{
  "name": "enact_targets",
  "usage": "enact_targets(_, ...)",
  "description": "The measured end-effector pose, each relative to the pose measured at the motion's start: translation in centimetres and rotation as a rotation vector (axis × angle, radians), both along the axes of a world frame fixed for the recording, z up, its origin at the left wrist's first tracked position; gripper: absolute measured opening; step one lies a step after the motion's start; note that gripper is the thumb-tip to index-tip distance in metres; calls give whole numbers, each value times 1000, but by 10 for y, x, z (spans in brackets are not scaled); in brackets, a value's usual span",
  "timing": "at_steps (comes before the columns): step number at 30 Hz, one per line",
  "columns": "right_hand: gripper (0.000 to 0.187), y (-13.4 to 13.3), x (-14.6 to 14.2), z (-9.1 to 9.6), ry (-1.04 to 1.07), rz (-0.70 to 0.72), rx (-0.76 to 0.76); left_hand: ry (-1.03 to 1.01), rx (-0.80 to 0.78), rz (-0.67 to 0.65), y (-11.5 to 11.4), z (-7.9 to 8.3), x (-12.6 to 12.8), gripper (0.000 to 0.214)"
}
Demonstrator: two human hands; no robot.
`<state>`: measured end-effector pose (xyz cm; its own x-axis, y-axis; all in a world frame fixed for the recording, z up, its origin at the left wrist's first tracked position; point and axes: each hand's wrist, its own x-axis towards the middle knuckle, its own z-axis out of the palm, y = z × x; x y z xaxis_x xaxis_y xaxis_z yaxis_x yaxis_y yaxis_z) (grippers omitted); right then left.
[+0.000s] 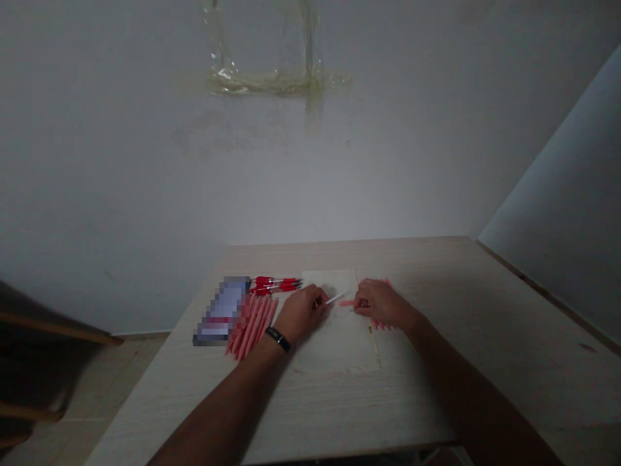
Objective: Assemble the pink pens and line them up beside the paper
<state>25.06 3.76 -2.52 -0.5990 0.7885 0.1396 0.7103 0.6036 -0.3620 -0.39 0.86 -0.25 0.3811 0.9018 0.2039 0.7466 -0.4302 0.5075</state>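
Head view: left hand (301,315) pinching white refill (334,298), right hand (379,304) pink barrel (346,303), just apart; box label (223,309) pixelated.

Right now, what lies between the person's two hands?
In the head view, a thin white rod and a pink tube bridge the gap between the left hand and right hand, over a pale sheet.

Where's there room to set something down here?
Open wood lies at the right of the table, beyond the right hand, and below the paper sheet between the forearms. Crowded left of the sheet: pink sticks, red pens and a blurred packet.
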Motion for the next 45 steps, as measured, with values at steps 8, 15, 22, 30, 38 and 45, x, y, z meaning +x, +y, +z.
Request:
enact_targets(8,4,-5,2,21,126,7,103,1,-23,-2,0,0,-1,11)
enact_targets(15,4,-6,2,25,167,28,142,-14,-11,-13,1,-2,-2,11)
enact_targets(22,5,-7,-1,27,149,34,140,2,11,-50,2,-3,-2,15)
enact_targets(30,5,-12,-9,27,146,65,119,17,-6,-95,1,-2,-1,15)
enact_targets(38,5,-12,-7,27,156,63,131,21,-4,-105,1,-2,-1,15)
enact_targets(45,17,-3,1,13,140,41,148,1,7,-55,2,-4,-1,13)
